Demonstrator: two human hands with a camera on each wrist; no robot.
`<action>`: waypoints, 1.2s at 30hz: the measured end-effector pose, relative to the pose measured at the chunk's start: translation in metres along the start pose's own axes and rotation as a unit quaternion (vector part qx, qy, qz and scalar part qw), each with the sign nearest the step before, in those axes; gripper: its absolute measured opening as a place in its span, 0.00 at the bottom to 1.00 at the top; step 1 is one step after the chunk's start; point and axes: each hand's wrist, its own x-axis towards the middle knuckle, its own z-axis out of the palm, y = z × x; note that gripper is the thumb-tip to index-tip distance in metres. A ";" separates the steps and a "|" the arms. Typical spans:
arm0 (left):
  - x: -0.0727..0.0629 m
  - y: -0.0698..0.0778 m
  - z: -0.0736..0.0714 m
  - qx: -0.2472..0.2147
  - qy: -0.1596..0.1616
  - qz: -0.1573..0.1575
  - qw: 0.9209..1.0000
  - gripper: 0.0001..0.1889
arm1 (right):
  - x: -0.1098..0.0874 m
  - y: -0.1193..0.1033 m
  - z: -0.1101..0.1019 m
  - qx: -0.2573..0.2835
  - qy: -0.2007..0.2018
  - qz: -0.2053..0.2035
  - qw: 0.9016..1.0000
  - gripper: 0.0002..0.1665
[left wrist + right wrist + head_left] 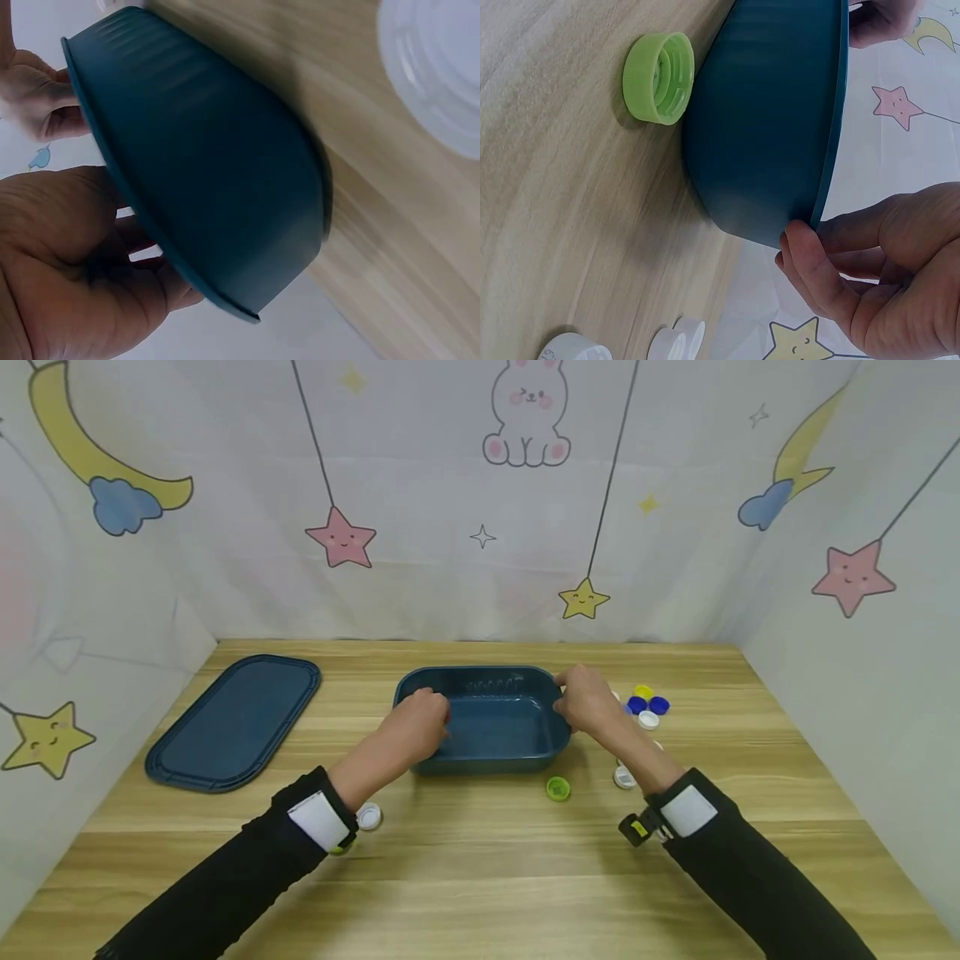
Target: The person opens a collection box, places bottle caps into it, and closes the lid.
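Observation:
A dark teal rectangular plastic container (491, 766) with rounded corners stands upright on the wooden table, its inside facing up. My left hand (420, 722) grips its left end, with fingers over the rim. At the opposite end my right hand (588, 700) pinches the rim; the right wrist view shows a thumb outside the wall. A green bottle cap (658, 79) lies hollow side up just in front of the container. Near my left wrist is a white cap (369, 816), seen large in the left wrist view.
A matching dark teal lid (232, 722) lies flat at the left. Beyond my right forearm are several caps, among them a yellow cap (643, 692), a blue cap (659, 705) and a white cap (624, 777). A patterned curtain (435, 585) borders the table.

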 end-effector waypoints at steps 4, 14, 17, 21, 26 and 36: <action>0.003 -0.001 0.007 0.002 -0.008 -0.015 1.000 0.06 | 0.000 -0.001 0.000 -0.001 -0.004 0.004 1.000 0.28; 0.010 -0.003 0.015 0.024 0.005 -0.018 1.000 0.06 | 0.001 0.000 -0.002 -0.009 0.005 0.008 1.000 0.28; 0.011 -0.004 0.015 0.026 0.003 -0.021 0.999 0.08 | 0.001 0.000 -0.001 -0.014 0.007 0.004 1.000 0.27; 0.013 -0.006 0.017 0.028 0.002 -0.028 0.999 0.07 | 0.001 -0.001 0.000 -0.010 0.007 0.005 1.000 0.27; 0.013 -0.007 0.018 0.033 0.003 -0.033 0.999 0.06 | 0.000 -0.001 0.000 -0.007 0.006 0.005 1.000 0.27; 0.007 -0.003 0.009 0.060 0.012 -0.040 0.997 0.11 | 0.001 -0.001 0.000 -0.016 0.010 0.002 1.000 0.26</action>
